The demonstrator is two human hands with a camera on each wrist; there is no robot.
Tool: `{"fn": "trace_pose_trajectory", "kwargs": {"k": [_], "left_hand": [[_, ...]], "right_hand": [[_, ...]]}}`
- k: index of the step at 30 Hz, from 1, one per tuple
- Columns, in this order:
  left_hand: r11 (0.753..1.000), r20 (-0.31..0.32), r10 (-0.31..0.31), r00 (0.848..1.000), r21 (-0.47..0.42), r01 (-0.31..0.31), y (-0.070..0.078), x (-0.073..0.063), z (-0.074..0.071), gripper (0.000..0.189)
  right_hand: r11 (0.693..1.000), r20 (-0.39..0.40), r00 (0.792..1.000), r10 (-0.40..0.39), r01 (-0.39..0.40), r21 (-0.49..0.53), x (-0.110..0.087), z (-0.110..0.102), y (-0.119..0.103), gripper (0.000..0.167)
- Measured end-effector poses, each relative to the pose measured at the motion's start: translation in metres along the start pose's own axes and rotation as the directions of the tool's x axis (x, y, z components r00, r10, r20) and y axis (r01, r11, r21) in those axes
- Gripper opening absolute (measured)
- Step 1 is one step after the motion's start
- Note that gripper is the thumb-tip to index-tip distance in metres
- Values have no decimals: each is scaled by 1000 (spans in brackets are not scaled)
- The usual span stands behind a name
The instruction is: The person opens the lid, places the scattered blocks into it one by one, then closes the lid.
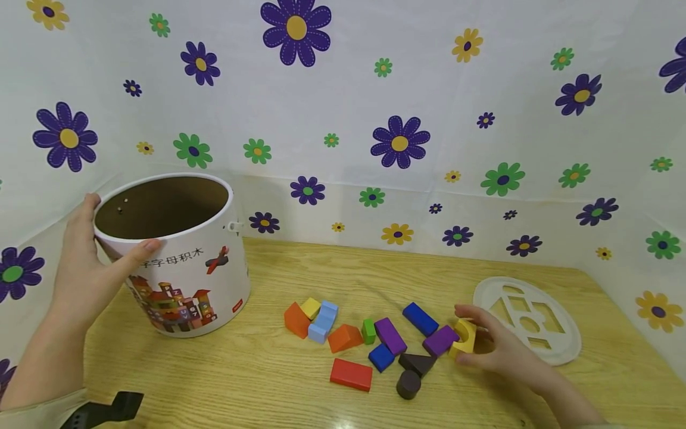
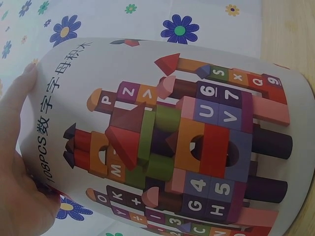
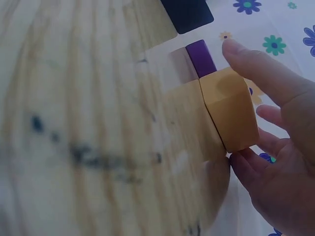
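Observation:
My left hand (image 1: 88, 262) grips the rim of a large white bucket (image 1: 225, 286), thumb outside along its front. The bucket's printed side, a picture of a block castle, fills the left wrist view (image 2: 118, 64). On the right, my right hand (image 1: 504, 345) has its thumb and fingers around a yellow arch block (image 1: 465, 339) on the table. A purple block (image 1: 440, 341) lies against its left side. In the right wrist view the yellow block (image 3: 231, 110) sits between thumb and fingertips, with a purple block (image 3: 201, 58) behind it.
Several loose blocks spread across the middle of the wooden table (image 1: 257, 381), among them a red block (image 1: 351, 375), a blue block (image 1: 420, 319) and a dark cylinder (image 1: 408, 385). A white lid with shaped cutouts (image 1: 565, 351) lies beyond my right hand. A flowered sheet (image 1: 343, 95) hangs behind.

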State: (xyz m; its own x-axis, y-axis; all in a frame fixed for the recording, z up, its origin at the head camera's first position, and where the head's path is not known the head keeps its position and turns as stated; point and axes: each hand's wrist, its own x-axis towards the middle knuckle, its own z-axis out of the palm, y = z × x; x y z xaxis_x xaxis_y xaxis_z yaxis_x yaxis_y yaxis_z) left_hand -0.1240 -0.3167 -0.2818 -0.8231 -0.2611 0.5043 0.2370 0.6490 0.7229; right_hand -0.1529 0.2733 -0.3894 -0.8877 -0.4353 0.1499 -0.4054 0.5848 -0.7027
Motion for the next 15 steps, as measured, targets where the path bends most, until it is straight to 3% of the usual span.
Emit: {"fn": "trace_pose_trajectory", "kwargs": {"k": [15], "left_hand": [[1000,2,-16,1000,-8,16,0,-1,0,97]], "right_hand": [[989,-19,1000,-5,2,-149,0,2,-1,78]]}}
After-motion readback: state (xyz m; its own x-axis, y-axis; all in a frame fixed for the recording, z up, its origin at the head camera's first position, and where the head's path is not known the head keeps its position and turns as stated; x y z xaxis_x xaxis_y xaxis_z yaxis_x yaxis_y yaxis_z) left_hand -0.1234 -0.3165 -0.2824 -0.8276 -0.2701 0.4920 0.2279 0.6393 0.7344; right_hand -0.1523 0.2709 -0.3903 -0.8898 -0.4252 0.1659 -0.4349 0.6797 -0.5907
